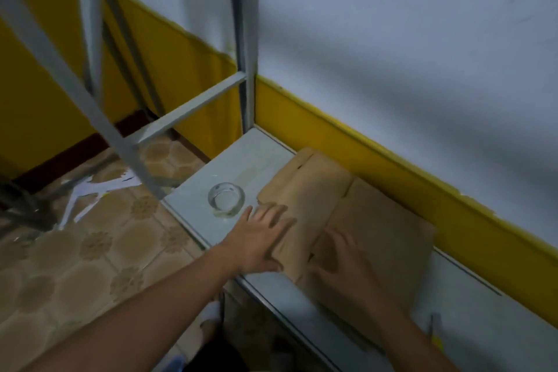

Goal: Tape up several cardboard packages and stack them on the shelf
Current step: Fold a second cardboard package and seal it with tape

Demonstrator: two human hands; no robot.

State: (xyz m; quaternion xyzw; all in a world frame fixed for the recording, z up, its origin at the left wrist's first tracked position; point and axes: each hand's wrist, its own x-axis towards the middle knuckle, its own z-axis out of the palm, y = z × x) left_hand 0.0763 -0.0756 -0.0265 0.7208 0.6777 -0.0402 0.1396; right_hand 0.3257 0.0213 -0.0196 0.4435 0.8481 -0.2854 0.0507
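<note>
- a white wall (392, 24) with a yellow band (362, 145) along its lower part is seen behind everything.
- a tiled floor (60, 266) in brown tones is shown at the left, below the shelf.
- the grey metal shelf (250, 154) is seen from above. its flat board runs along the wall, and its uprights and cross bars rise at the left.
- the cardboard package (386, 220) is laid flat on the shelf board, with its far edge close to the yellow band. folds and seams are seen on its top, but because of the blur it cannot be told if it is one piece or several overlapping.
- the right hand (341, 263) is laid flat on top of the cardboard with fingers spread. nothing is gripped by it. it is strongly blurred.
- the left hand (256, 238) is placed on the left edge of the cardboard, with fingers straight and spread. nothing is gripped by it either.
- a roll of clear tape (226, 200) is laid flat on the board, just beside the left fingertips and near the cardboard's left corner.
- white paper scraps (90, 193) are scattered on the floor.
</note>
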